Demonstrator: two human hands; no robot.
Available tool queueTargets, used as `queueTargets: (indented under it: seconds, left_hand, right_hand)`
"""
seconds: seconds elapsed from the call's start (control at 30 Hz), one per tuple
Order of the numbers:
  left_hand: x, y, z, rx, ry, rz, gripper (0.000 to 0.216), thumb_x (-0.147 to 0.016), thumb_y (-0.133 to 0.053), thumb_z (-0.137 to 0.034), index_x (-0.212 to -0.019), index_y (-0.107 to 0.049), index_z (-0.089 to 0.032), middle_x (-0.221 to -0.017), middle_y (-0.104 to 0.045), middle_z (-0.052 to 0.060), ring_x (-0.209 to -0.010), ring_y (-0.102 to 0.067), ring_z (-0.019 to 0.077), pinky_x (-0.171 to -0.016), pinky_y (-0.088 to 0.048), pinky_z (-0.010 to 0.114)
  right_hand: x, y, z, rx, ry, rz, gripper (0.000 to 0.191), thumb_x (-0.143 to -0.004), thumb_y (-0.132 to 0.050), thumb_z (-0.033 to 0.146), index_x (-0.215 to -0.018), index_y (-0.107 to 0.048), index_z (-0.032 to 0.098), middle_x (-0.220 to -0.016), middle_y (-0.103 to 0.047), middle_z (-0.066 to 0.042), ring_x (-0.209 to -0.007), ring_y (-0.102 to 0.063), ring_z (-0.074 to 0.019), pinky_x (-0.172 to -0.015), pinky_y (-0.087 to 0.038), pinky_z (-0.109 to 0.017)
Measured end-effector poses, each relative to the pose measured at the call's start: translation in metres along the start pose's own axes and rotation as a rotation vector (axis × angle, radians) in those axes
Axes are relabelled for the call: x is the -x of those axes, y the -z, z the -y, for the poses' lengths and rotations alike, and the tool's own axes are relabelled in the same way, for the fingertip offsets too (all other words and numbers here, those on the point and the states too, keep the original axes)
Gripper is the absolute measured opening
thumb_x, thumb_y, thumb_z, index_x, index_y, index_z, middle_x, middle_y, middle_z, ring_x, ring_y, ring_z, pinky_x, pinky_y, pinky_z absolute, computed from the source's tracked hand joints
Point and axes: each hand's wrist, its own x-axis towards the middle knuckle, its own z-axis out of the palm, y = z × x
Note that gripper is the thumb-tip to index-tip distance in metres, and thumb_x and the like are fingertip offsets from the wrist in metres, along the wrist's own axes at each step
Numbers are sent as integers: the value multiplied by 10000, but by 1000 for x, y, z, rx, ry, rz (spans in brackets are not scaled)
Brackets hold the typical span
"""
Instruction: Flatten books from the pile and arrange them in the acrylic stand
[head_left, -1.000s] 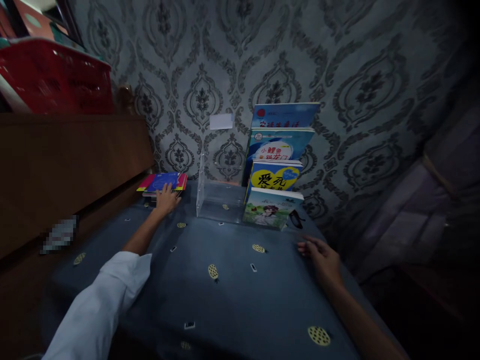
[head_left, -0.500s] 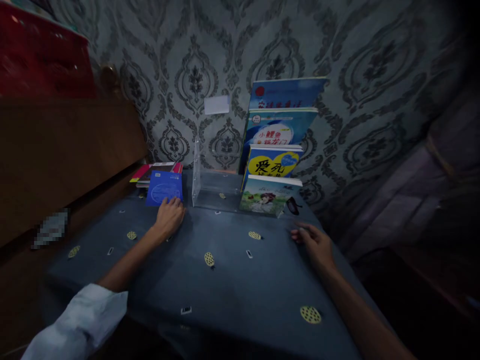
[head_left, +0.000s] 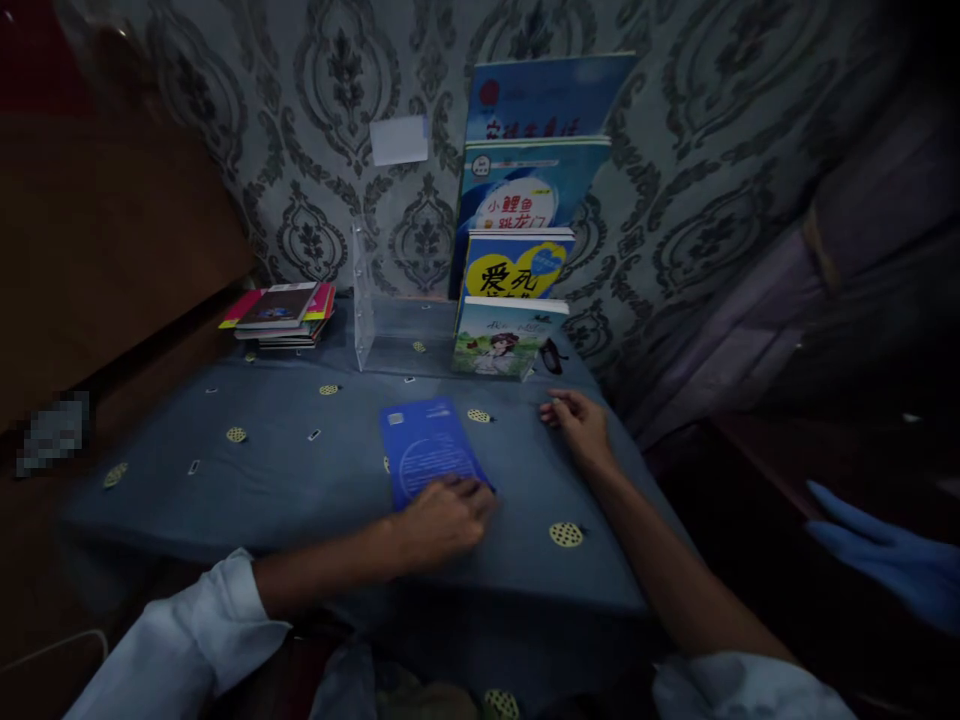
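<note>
A blue book [head_left: 431,450] is gripped at its near right corner by my left hand [head_left: 446,515], low over the front middle of the table. My right hand [head_left: 581,425] hovers near the table's right side, fingers loosely curled and apart, with nothing seen in it. Beyond the hands stands a clear acrylic book rack [head_left: 363,310]. Its right part holds several upright books in steps, the front one a green picture book [head_left: 499,340], behind it a yellow and blue book [head_left: 517,262].
A stack of books [head_left: 281,310] lies at the table's back left. Dark sunglasses [head_left: 553,357] rest right of the rack. A white card [head_left: 399,140] is on the patterned wall. A blue glove-like thing [head_left: 885,550] shows at the far right.
My left hand has brought the blue book from the stack at the left toward the front middle of the table. The view has tilted down; my right hand stays near the right side.
</note>
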Motion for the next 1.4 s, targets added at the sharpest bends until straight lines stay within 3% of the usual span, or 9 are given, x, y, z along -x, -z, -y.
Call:
queueTargets:
  seconds: [0.1, 0.23, 0.4, 0.5, 0.63, 0.83, 1.0, 1.27, 1.4]
  left_hand:
    - [-7, -9, -15, 51, -171, -73, 415, -1001, -454, -151, -1412, -504, -128, -1440, -571, 154, -1349, -524, 254, -1054, -446, 374]
    - [-17, -16, -19, 196, -143, -5, 522, -1005, -415, -140, -1524, -365, -157, -1598, -393, 126, -1497, -337, 233, -1191, -317, 433]
    - [-30, -5, 1, 405, -235, 76, 448, -1032, -471, -291, -1478, -475, -246, -1628, -336, 108, -1531, -257, 271, -1228, -223, 544]
    - [-37, 2, 16, 552, -298, 86, 423, -1037, -484, -348, -1456, -507, -291, -1618, -364, 76, -1524, -278, 229, -1238, -226, 486]
    - [-52, -3, 29, 582, -164, 66, 471, -1054, -427, -305, -1517, -413, -221, -1602, -395, 83, -1501, -330, 174, -1226, -280, 379]
    - [-82, -29, 46, 353, -4, -19, 508, -1043, -430, -338, -1507, -398, -133, -1607, -373, 135, -1520, -288, 216, -1246, -221, 422]
    - [-98, -37, 71, 281, 65, -60, 581, -1029, -447, -435, -1518, -372, -131, -1615, -347, 156, -1519, -292, 240, -1239, -217, 434]
    - [-103, -38, 82, 240, 205, -51, 634, -1038, -408, -458, -1537, -334, -74, -1615, -332, 178, -1523, -280, 256, -1240, -217, 448]
    - [-93, -39, 83, 203, 275, -62, 595, -1046, -392, -422, -1522, -359, -67, -1611, -336, 186, -1519, -289, 257, -1237, -231, 445]
  right_hand:
    - [1, -1, -2, 22, 13, 18, 77, -736, -682, 201, -813, -683, 197, -599, -667, 26, -522, -582, -108, -523, -464, -192]
    - [2, -2, -6, 82, 84, 92, 96, -752, -662, 247, -834, -676, 198, -613, -669, 27, -519, -589, -120, -559, -491, -228]
    - [6, -1, -13, 241, 232, 203, 170, -801, -600, 253, -929, -694, 194, -707, -710, 0, -589, -643, -150, -638, -523, -276]
    - [9, -1, -16, 329, 277, 231, 219, -836, -554, 243, -993, -701, 197, -752, -731, -11, -627, -668, -166, -663, -535, -290]
    - [12, -2, -17, 409, 325, 247, 252, -862, -536, 232, -1040, -712, 204, -790, -750, -24, -665, -688, -189, -703, -551, -316]
    - [15, -2, -19, 445, 392, 252, 290, -904, -503, 225, -1117, -700, 240, -866, -771, -32, -759, -715, -217, -761, -568, -348]
    - [19, -3, -17, 483, 441, 248, 313, -946, -479, 243, -1190, -675, 242, -951, -771, -53, -852, -722, -233, -822, -572, -376]
    - [26, -8, -16, 584, 616, 423, 387, -1009, -397, 284, -1352, -571, 238, -1279, -693, -92, -1184, -639, -262, -1033, -499, -455]
    - [26, -9, -16, 690, 641, 510, 399, -998, -427, 271, -1369, -568, 239, -1291, -683, -103, -1191, -618, -284, -1024, -484, -473]
